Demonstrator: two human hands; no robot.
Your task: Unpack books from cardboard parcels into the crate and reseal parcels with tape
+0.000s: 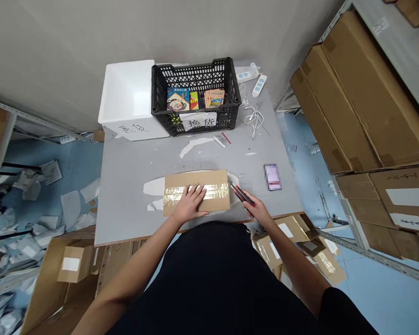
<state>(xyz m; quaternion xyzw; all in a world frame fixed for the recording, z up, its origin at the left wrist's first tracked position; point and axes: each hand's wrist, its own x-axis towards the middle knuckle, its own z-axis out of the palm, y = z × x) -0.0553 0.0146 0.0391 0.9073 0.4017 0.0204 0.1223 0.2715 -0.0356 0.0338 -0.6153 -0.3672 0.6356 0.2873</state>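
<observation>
Carton (214,204) is being steadied by spread left grip (190,203); knife (242,194), pinched in right grip (259,212), is ideally being angled shallowly.

The screen of the phone (273,177) is pixelated and cannot be read. The underside of the taped box (196,179) is hidden, and part of its tape is covered by the left hand (190,203). The right-hand fingers are partly concealed by the cutter (242,194). The shelved cartons (373,102) are cut off by the right edge, and the open carton (56,279) by the bottom edge.
</observation>
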